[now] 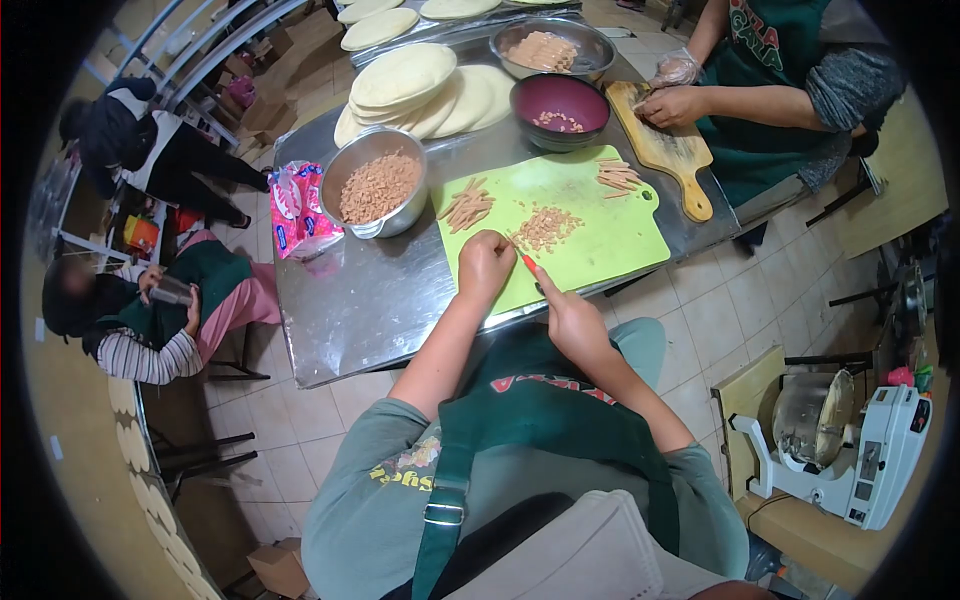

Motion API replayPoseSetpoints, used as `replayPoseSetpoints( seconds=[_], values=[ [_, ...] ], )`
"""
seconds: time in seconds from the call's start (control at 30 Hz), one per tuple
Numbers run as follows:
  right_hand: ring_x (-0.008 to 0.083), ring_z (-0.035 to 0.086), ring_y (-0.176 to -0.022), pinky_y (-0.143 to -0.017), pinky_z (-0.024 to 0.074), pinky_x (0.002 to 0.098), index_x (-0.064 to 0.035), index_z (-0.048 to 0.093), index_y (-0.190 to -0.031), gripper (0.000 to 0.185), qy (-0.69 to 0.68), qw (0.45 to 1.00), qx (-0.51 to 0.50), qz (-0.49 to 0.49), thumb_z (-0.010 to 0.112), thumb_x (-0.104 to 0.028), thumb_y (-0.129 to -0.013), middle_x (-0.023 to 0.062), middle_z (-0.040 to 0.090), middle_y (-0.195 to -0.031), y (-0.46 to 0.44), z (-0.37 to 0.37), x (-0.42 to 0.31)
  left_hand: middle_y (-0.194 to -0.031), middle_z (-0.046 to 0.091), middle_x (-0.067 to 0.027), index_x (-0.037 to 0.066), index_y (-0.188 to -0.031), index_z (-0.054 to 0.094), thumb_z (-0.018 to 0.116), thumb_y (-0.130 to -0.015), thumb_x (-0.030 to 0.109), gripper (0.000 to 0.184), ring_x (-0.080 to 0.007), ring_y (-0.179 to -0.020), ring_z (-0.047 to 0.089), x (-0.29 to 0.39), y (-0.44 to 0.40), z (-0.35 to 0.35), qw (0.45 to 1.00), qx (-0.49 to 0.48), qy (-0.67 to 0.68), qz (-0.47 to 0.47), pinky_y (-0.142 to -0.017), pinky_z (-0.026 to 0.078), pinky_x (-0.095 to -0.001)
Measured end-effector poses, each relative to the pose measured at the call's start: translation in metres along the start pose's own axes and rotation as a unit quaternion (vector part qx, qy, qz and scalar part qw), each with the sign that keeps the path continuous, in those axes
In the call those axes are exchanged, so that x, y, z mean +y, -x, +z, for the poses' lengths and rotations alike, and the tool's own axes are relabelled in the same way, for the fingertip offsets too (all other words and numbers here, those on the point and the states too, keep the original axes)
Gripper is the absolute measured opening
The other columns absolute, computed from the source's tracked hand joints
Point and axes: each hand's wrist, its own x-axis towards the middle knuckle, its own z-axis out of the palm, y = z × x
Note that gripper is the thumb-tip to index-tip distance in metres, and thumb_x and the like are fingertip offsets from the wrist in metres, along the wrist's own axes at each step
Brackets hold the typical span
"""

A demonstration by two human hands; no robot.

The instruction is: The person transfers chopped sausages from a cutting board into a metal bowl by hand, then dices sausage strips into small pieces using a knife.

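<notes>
On the green cutting board [615,245], my left hand [486,265] is closed with its fingers curled under, so whatever it grips is hidden. My right hand [573,322] holds a small knife [528,262] by its red-orange handle, and the blade end lies close to my left fingers. Just beyond the knife is a heap of small chopped pinkish-brown pieces [546,228], which look like sausage. Thin sausage-like strips [466,206] lie at the board's left, and another bundle of strips [618,177] sits near its far right corner.
Left of the board stand a metal pot [408,207] of chopped pieces and a pink-and-blue packet [300,215]. Flatbreads [405,75], a maroon bowl [560,95] and a metal bowl [600,45] are behind. At right, a co-worker's gloved hand [676,70] is by a wooden board [690,155].
</notes>
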Motion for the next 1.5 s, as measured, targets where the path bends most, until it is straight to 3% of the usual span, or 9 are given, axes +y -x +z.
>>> replayPoseSetpoints(
  seconds=[0.37, 0.47, 0.6, 0.77, 0.97, 1.07, 1.33, 1.5],
  values=[
    [0.0355, 0.054, -0.055, -0.051, 0.044, 0.0432, -0.0134, 0.042, -0.134, 0.054, 0.024, 0.999, -0.025, 0.0, 0.05, -0.003, -0.081, 0.0175, 0.051, -0.065, 0.025, -0.013, 0.006, -0.071, 0.063, -0.0141, 0.001, -0.072, 0.066, 0.065, -0.071, 0.007, 0.007, -0.0274, -0.061, 0.06, 0.003, 0.0, -0.012, 0.999, -0.029, -0.001, 0.028, -0.059, 0.048, -0.0342],
    [0.0359, 0.054, -0.056, -0.052, 0.0437, 0.0439, -0.0134, 0.041, -0.135, 0.055, -0.022, 0.999, 0.028, -0.018, 0.05, -0.003, -0.082, 0.0171, 0.051, -0.063, 0.012, -0.007, 0.008, -0.07, 0.062, -0.0144, 0.0, -0.073, 0.066, 0.065, -0.07, 0.006, 0.007, -0.0283, -0.062, 0.06, 0.002, 0.002, -0.01, 0.999, -0.016, -0.007, 0.046, -0.06, 0.049, -0.0345],
    [0.0349, 0.054, -0.056, -0.052, 0.0442, 0.0442, -0.0142, 0.039, -0.136, 0.057, 0.022, 0.999, -0.026, 0.006, 0.05, -0.005, -0.082, 0.0165, 0.052, -0.063, -0.002, 0.002, -0.001, -0.07, 0.062, -0.0151, 0.0, -0.073, 0.066, 0.064, -0.069, 0.006, 0.007, -0.0292, -0.062, 0.06, 0.001, 0.0, -0.009, 0.998, -0.011, -0.027, 0.058, -0.06, 0.049, -0.0353],
    [0.034, 0.054, -0.055, -0.052, 0.0444, 0.0442, -0.0147, 0.039, -0.136, 0.057, 0.039, 0.998, -0.045, 0.008, 0.051, -0.005, -0.081, 0.0161, 0.052, -0.064, 0.011, -0.004, 0.0, -0.068, 0.061, -0.0167, -0.001, -0.071, 0.065, 0.065, -0.069, 0.007, 0.008, -0.0296, -0.062, 0.061, 0.003, -0.001, -0.009, 0.997, -0.034, -0.067, -0.002, -0.06, 0.049, -0.0356],
    [0.036, 0.053, -0.057, -0.053, 0.043, 0.045, -0.0133, 0.039, -0.136, 0.056, 0.001, 0.998, -0.054, 0.013, 0.049, -0.004, -0.082, 0.0175, 0.052, -0.066, 0.028, -0.017, 0.003, -0.068, 0.062, -0.017, -0.002, -0.071, 0.065, 0.066, -0.07, 0.01, 0.013, -0.0276, -0.061, 0.062, -0.001, 0.0, -0.011, 0.999, -0.033, -0.036, -0.019, -0.059, 0.049, -0.0343],
    [0.0367, 0.053, -0.057, -0.054, 0.0432, 0.0447, -0.0133, 0.039, -0.136, 0.055, -0.035, 0.999, -0.008, -0.01, 0.049, -0.004, -0.083, 0.0182, 0.052, -0.066, 0.016, -0.011, 0.003, -0.068, 0.062, -0.0169, -0.002, -0.072, 0.066, 0.067, -0.069, 0.01, 0.013, -0.0273, -0.061, 0.062, -0.001, 0.001, -0.013, 0.999, -0.039, -0.025, -0.019, -0.059, 0.049, -0.0339],
    [0.0354, 0.054, -0.058, -0.056, 0.0446, 0.0443, -0.014, 0.039, -0.136, 0.055, 0.024, 0.998, -0.059, 0.01, 0.05, -0.005, -0.083, 0.0175, 0.053, -0.065, 0.009, -0.002, -0.001, -0.069, 0.063, -0.0163, -0.002, -0.071, 0.065, 0.068, -0.068, 0.009, 0.011, -0.0259, -0.061, 0.062, -0.001, 0.001, -0.012, 0.999, -0.033, -0.031, -0.028, -0.059, 0.048, -0.0333],
    [0.0372, 0.054, -0.06, -0.057, 0.0439, 0.0454, -0.0122, 0.04, -0.135, 0.053, -0.013, 0.998, -0.056, 0.012, 0.048, -0.004, -0.083, 0.0192, 0.053, -0.066, 0.026, -0.017, 0.004, -0.066, 0.062, -0.0147, -0.001, -0.07, 0.065, 0.069, -0.07, 0.012, 0.013, -0.0241, -0.059, 0.062, 0.002, 0.001, -0.016, 0.998, -0.026, -0.031, -0.049, -0.057, 0.048, -0.0323]
  ],
)
